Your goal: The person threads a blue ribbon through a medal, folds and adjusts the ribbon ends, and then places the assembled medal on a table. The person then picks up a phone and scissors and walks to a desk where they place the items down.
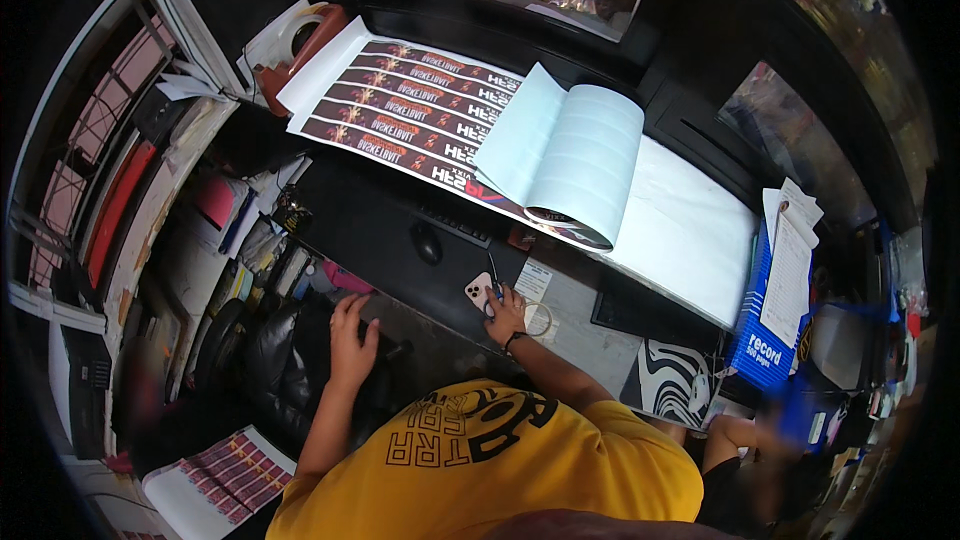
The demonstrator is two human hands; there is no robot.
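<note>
My right hand (508, 317) is at the front edge of the black desk, its fingers closed on the handles of a pair of scissors (494, 274). The blades point away from me. Right beside the fingers lies a phone (479, 290) with a light back. A pale ring, perhaps a tape roll (539, 319), sits just right of my wrist. My left hand (353, 338) hovers in front of the desk with fingers apart, holding nothing. Beyond both hands, a sheet of printed dark strips (405, 105) spreads across a raised surface, its right end curled over to show a light blue backing (585, 160).
A black mouse (425, 241) and a keyboard (455, 225) stand under the raised surface's front edge. White sheeting (690, 225) covers its right part. A blue record book (765, 330) with papers stands at the right. Cluttered shelves (215, 250) and a black chair (280, 365) are left.
</note>
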